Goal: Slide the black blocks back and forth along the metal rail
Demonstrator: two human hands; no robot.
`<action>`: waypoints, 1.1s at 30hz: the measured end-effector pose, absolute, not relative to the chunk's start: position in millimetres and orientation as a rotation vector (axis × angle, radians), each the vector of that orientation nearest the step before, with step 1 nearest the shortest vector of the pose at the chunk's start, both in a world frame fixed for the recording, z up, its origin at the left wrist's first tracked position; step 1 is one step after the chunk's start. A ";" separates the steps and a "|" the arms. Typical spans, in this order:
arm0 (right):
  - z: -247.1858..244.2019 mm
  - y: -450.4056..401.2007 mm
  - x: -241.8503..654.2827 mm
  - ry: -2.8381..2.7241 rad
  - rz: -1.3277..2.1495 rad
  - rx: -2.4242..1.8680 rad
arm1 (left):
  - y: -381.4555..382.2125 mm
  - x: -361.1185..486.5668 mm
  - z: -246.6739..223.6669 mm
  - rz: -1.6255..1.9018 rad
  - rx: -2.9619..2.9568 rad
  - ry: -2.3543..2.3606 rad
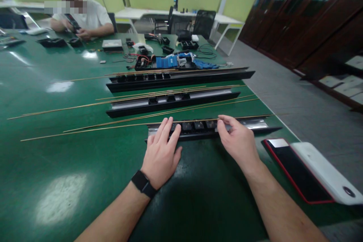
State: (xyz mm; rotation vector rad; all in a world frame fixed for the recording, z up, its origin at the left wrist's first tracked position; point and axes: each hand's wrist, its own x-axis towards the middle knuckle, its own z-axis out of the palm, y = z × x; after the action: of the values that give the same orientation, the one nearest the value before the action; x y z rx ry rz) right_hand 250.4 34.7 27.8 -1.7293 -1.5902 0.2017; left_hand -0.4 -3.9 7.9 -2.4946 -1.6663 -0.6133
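Note:
The nearest black channel (195,136), a long trough with a shiny inner face, lies across the table in front of me. Several small black blocks (198,124) sit inside it. Along its far edge runs a thin brass-coloured rod (93,130), which sticks out well to the left. My left hand (163,147) lies over the channel's left part with fingers stretched out, their tips at the rod and blocks. Thumb and forefinger of my right hand (236,136) pinch together at the rod, right of the blocks. The exact contact is partly hidden by the fingers.
Two similar black channels (176,104) (210,77) lie beyond, with more thin rods (136,96) alongside. A phone with a red edge (297,170) and a white device (326,170) lie at right. A black tray with blue items (167,61) stands farther back. Another person (93,19) sits far left.

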 end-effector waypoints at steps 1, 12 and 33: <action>27.7 34.9 250.8 -1.588 0.201 -1.735 | -3.9 -0.4 8.0 -0.615 -2.494 -1.667; 25.8 34.9 252.7 -1.582 0.213 -1.722 | -3.8 -0.5 7.2 -0.622 -2.500 -1.670; 26.2 36.2 254.2 -1.561 0.184 -1.752 | -3.8 -0.2 6.6 -0.612 -2.482 -1.672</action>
State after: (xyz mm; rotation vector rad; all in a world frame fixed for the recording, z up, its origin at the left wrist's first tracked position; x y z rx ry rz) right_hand 254.2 36.2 26.2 -1.7516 -1.5609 0.1842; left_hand -0.2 -3.8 6.6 -2.4824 -1.6717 -0.6116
